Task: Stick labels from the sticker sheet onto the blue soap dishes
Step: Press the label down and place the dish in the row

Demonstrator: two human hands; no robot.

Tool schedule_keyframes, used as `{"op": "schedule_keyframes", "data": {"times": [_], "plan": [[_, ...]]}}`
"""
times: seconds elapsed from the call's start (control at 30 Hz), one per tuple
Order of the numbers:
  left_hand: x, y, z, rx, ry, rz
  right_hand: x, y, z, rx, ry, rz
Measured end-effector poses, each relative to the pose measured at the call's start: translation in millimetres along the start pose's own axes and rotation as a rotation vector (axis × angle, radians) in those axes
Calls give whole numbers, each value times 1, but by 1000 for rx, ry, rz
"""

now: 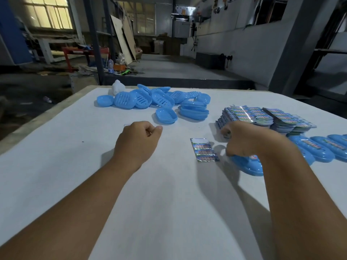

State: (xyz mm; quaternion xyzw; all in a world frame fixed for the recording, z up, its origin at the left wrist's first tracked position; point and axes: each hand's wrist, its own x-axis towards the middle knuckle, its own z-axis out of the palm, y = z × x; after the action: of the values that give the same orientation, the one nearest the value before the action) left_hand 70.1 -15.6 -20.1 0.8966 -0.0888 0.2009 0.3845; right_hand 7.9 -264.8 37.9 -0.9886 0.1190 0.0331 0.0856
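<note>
Toward the tabletop's [169, 194] right edge, the right hand [242, 139] pressed curled fingers onto a blue soap dish [247, 166], its long axis running left-right. Just left lay the sticker sheet [204, 150]; the left hand [137, 141], clenched on nothing visible, hovered farther left.

A white-covered table [56, 166] stood in a dim workshop. At its far edge, well beyond the fingers, sat a small white plastic object [118, 87]. Past the table, wooden boards [124, 38] leaned against a steel post [93, 40], with a red metal frame [75, 53] to their left and a lit window [48, 14] above it.
</note>
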Motion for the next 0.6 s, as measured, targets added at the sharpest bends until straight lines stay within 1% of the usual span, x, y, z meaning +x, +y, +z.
{"op": "schedule_keyframes", "data": {"times": [0.07, 0.13, 0.27, 0.33, 0.4, 0.47, 0.53, 0.6], "plan": [[3, 3, 2, 90, 25, 31, 5, -4, 4, 62, 55, -27], [11, 7, 6, 221, 11, 73, 8, -9, 9, 118, 91, -49], [40, 12, 26, 545, -135, 142, 11, -19, 18, 156, 100, -103], [52, 13, 37, 634, -172, 165, 14, -20, 20, 151, 117, -126], [62, 10, 45, 637, -206, 157, 15, -20, 22, 153, 134, -143], [70, 6, 50, 577, -235, 113, 17, -21, 24, 159, 116, -156], [77, 3, 53, 515, -211, 82, 18, -21, 26, 154, 93, -166], [81, -2, 56, 484, -152, 74, 19, -21, 26, 150, 87, -167]]}}
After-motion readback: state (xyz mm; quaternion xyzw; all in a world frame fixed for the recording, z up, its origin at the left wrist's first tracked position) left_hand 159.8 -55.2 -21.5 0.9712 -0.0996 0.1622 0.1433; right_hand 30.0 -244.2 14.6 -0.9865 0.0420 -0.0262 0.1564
